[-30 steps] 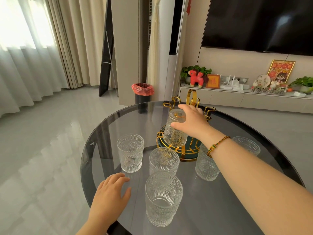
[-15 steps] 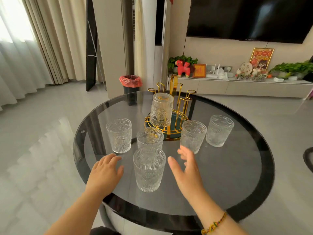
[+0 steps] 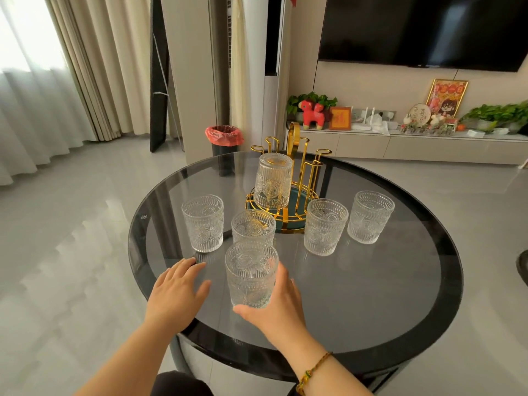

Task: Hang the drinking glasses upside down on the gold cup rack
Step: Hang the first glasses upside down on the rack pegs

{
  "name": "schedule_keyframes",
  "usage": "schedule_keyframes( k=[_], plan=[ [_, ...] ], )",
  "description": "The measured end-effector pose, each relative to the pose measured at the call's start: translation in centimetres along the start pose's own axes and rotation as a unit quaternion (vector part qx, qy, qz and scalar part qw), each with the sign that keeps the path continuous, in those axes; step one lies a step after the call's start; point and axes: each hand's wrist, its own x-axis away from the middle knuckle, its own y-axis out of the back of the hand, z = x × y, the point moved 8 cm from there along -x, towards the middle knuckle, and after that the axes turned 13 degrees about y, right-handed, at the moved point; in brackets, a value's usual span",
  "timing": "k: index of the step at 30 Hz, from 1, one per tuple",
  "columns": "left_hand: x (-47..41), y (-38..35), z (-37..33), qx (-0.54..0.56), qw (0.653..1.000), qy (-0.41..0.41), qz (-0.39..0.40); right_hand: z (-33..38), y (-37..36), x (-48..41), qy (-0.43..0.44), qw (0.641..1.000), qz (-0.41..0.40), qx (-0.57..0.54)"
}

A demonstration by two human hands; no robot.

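The gold cup rack stands on a teal base at the far middle of the round glass table. One embossed drinking glass hangs upside down on its front peg. Several more glasses stand upright in front of the rack. My right hand is wrapped around the nearest glass, thumb at its base and fingers behind it. My left hand rests flat on the table just left of that glass, fingers spread, holding nothing.
Upright glasses stand at the left, centre, right and far right. Behind the table are a bin with a red liner and a low TV shelf. The table's black rim runs close to my arms.
My right hand let go of the glass now hanging on the rack, drew back toward me and closed around the nearest upright glass. My left hand stayed on the table.
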Motion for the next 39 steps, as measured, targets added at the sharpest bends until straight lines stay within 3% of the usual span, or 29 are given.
schedule_keyframes(
  k=[10, 18, 26, 39],
  plan=[
    [-0.1, -0.1, 0.1, -0.002, 1.0, 0.005, -0.001, -0.8, -0.3, -0.2, -0.019, 0.999, 0.001, -0.03],
    [-0.1, -0.3, 0.0, -0.016, 1.0, 0.004, 0.005, 0.2, 1.4, 0.9, -0.013, 0.984, 0.0, -0.18],
    [0.7, 0.1, -2.0, 0.032, 0.999, -0.019, 0.006, 0.8, 6.7, 1.6, 0.001, 0.965, -0.058, -0.257],
    [0.8, -0.7, -3.6, 0.046, 0.999, -0.013, -0.013, 1.3, 20.7, -4.5, 0.026, 0.977, -0.184, -0.106]
  ],
)
